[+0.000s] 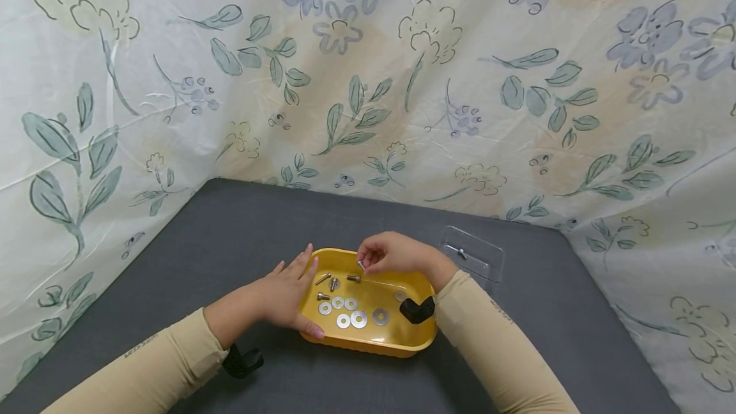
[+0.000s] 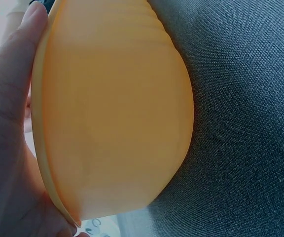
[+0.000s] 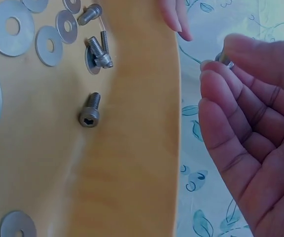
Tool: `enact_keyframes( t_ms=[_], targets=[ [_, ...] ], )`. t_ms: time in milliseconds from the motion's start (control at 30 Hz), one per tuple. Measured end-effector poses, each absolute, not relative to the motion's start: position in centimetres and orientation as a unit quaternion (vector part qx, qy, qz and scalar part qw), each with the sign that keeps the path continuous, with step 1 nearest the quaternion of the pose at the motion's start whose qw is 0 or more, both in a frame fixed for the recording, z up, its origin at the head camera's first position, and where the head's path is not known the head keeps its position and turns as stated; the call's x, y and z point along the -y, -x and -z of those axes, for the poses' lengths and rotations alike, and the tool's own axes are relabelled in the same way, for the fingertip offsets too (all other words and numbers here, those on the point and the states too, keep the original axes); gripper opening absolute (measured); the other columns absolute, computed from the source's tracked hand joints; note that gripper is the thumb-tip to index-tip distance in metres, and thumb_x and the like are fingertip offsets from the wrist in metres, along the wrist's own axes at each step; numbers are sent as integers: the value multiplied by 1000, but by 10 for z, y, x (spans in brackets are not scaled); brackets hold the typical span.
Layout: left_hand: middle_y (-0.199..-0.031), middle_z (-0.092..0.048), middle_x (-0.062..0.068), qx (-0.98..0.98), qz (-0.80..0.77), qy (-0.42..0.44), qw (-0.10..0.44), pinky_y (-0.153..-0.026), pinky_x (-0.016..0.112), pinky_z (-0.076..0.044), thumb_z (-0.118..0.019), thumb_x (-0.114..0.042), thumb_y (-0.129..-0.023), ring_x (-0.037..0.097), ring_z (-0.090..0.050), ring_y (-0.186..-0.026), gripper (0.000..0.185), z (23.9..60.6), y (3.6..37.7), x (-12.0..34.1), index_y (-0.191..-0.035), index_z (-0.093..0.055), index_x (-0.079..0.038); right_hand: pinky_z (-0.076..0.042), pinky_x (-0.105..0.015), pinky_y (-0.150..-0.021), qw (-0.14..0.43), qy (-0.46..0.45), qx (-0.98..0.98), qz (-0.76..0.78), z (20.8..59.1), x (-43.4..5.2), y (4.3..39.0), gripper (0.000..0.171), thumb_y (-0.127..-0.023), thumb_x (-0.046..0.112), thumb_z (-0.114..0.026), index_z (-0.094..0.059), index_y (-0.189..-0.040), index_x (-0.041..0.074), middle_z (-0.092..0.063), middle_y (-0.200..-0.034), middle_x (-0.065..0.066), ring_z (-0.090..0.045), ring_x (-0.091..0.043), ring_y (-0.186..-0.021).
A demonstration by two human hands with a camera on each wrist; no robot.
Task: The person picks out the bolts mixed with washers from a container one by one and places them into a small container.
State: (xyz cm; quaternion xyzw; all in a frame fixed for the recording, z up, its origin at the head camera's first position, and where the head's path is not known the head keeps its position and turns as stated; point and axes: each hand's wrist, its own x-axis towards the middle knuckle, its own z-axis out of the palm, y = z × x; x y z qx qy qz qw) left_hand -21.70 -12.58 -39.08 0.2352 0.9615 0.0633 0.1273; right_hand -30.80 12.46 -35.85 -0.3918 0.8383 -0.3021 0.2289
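A yellow plastic tray (image 1: 374,349) with bolts and washers in it stands in front of me. My left hand (image 1: 282,296) rests along its left end, fingers spread and straight against the rim. In the left wrist view the thumb lies on the rim above the tray's outer wall (image 2: 117,108). Above the tray's far side, my right hand (image 1: 397,253) pinches a small metal bolt (image 1: 361,265) between thumb and fingertips, which mostly cover it. Below that hand lies a socket-head bolt (image 3: 89,111). Several flat washers (image 1: 359,319) lie toward the tray's near side.
Behind the tray to the right is a clear plastic tray (image 1: 489,271) with a small bolt (image 1: 462,253) in it. A dark grey cloth (image 1: 259,216) covers the table. Flowered curtains (image 1: 368,114) enclose its back and sides.
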Motion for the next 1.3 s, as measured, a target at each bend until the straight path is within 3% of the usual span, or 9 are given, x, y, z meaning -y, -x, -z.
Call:
enact_keyframes(
  t_ms=[267,833,1067,1300],
  targets=[
    [-151,15,13,-961,-65,-233,130,-108,52,-11,-50,-88,-52,26,1,-139,134,391,217,125,-147,-7,-4,-50,-25,-71,209,391,-848,289,348,-129,305,17,-83,11,-68,-63,-99,7,-60,-83,2,-55,-15,-77],
    [-151,15,13,-961,-71,-233,132,-108,52,-10,-51,-86,-52,26,1,-139,134,388,216,126,-147,-7,-4,-51,-27,-72,206,379,-843,321,335,-140,304,21,-84,11,-67,-62,-102,2,-61,-85,-2,-56,-18,-78],
    [-151,15,13,-962,-68,-231,132,-108,53,-10,-50,-87,-51,27,1,-139,134,389,216,126,-147,-7,-4,-51,-27,-71,193,357,-855,323,326,-151,303,14,-84,10,-66,-62,-97,12,-61,-85,-2,-57,-19,-77],
    [-151,14,13,-962,-66,-232,129,-108,52,-10,-49,-88,-51,27,0,-139,135,390,217,126,-147,-7,-3,-51,-29,-71,169,348,-860,333,322,-166,309,15,-84,10,-66,-62,-98,12,-60,-85,-3,-56,-20,-78]
  ],
)
